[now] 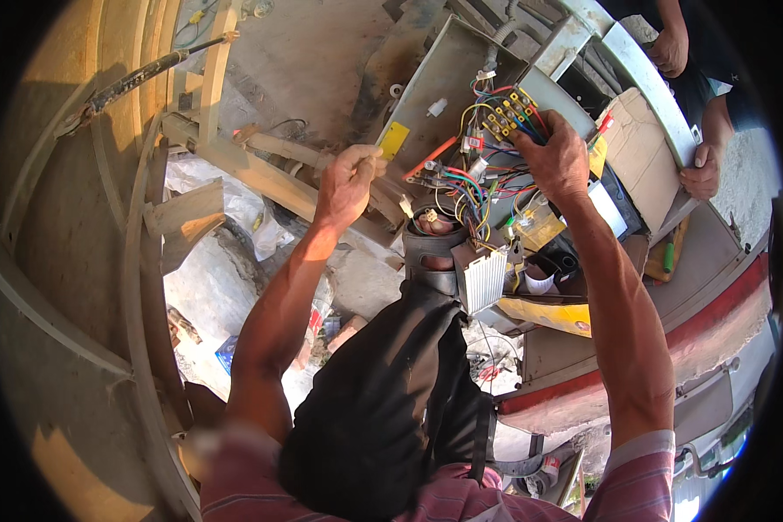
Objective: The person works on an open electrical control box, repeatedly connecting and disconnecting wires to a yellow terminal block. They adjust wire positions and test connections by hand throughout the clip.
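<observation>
My right hand [555, 158] is closed around the lower end of a terminal block [509, 113] with brass-coloured contacts, held over an open metal box [431, 74]. Red, yellow, blue and green wires [470, 187] run from the block into a tangle below it. My left hand [350, 184] has its fingers curled together at the box's near left corner, right beside a yellow label [394, 139]. What those fingers pinch is hidden. A silver ribbed controller [482, 278] sits below the wires, close to my sandalled foot [432, 252].
A co-worker's hand [703, 172] rests on the metal frame [648, 78] at the right; the other hand [670, 52] is farther back. Cardboard [642, 152] and a green-handled tool [669, 257] lie inside that frame. Wooden framing [235, 170] and plastic sheeting [265, 235] are on the left.
</observation>
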The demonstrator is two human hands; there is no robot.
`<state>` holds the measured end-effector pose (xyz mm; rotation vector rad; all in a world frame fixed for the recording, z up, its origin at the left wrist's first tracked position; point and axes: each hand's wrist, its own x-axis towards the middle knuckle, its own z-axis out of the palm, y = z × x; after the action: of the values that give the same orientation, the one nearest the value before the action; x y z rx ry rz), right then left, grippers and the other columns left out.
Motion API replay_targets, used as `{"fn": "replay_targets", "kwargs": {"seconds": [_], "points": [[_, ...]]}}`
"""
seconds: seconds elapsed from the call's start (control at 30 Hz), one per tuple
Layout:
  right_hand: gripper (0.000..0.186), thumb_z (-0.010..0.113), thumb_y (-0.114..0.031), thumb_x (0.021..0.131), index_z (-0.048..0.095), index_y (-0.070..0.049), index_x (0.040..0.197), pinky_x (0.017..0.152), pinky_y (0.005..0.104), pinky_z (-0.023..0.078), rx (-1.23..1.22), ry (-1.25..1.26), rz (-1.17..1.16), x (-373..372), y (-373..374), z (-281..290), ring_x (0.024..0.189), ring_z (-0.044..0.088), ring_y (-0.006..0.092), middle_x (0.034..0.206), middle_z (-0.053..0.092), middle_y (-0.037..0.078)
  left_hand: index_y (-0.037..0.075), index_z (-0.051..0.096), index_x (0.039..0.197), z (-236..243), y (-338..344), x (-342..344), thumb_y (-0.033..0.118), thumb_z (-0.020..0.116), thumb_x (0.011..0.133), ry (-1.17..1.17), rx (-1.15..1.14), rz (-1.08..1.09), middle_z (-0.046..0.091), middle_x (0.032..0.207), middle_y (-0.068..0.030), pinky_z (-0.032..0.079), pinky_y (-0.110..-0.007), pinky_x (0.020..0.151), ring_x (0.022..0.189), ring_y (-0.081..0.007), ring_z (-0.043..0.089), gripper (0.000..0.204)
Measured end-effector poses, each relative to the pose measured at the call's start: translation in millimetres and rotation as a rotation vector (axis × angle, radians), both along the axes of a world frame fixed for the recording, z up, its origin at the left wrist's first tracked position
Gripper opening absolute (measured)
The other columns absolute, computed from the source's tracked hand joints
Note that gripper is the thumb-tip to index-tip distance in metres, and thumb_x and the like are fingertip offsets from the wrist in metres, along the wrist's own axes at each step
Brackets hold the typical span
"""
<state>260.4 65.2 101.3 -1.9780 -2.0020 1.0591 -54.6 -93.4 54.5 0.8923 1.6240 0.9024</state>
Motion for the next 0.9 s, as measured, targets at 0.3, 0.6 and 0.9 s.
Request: {"fn": "replay_targets", "kwargs": {"seconds": [0.3, 0.6, 0.9], "points": [[0.046, 0.083, -0.037, 0.092, 0.076, -0.003, 0.122, 0.093, 0.0431, 0.059, 0.052, 0.044, 0.025, 2, 0, -6, 0.1, 0.079, 0.0308, 0.109, 0.082, 0.017, -0.004, 0.067, 0.135, 13, 17, -2, 0.018, 0.055, 0.114, -0.049, -0.092, 0.009, 0.078, 0.12, -0.017, 0.059, -0.038, 0.097, 0.112, -0.0259, 0.076, 0.033], [0.049, 0.083, -0.039, 0.091, 0.075, -0.003, 0.123, 0.093, 0.0433, 0.058, 0.041, 0.031, 0.022, 3, -1, -5, 0.101, 0.079, 0.0325, 0.109, 0.081, 0.017, -0.005, 0.07, 0.129, 16, 39, 22, 0.037, 0.064, 0.105, 0.433, -0.35, -0.332, 0.073, 0.127, -0.0313, 0.054, -0.05, 0.103, 0.12, -0.047, 0.07, 0.049], [0.048, 0.083, -0.038, 0.089, 0.075, -0.002, 0.119, 0.092, 0.0435, 0.059, 0.027, 0.029, 0.008, 1, 0, -2, 0.101, 0.079, 0.033, 0.106, 0.081, 0.018, -0.008, 0.058, 0.148, -4, 67, 53, 0.042, 0.069, 0.102, 0.395, -0.589, -0.256, 0.067, 0.142, -0.0329, 0.05, -0.048, 0.11, 0.136, -0.0417, 0.064, 0.069]]}}
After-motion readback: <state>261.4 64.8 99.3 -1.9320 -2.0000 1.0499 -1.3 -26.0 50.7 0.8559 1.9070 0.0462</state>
